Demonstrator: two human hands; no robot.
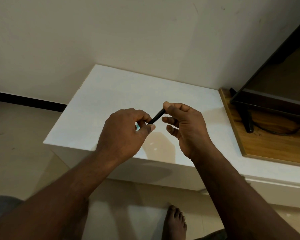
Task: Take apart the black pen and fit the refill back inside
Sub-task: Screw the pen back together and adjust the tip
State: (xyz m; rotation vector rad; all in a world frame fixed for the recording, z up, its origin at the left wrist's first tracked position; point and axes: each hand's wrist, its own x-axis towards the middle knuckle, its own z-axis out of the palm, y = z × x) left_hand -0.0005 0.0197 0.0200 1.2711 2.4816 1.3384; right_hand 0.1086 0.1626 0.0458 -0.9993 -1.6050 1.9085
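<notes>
A slim black pen (156, 116) is held slanted in the air above a white table (111, 87). My left hand (125, 134) pinches its lower left end between thumb and fingers. My right hand (185, 125) grips its upper right end between thumb and forefinger, the other fingers loosely curled. Only the middle of the barrel shows between the two hands; both ends are hidden by fingers. A small pale blue-green bit (137, 126) peeks out inside my left fingers; I cannot tell what it is.
A wooden board (267, 144) lies on the right with a black stand foot (248, 122) and a dark screen leaning over it. A pale wall rises behind the table. A bare foot (174, 222) rests on the tiled floor below.
</notes>
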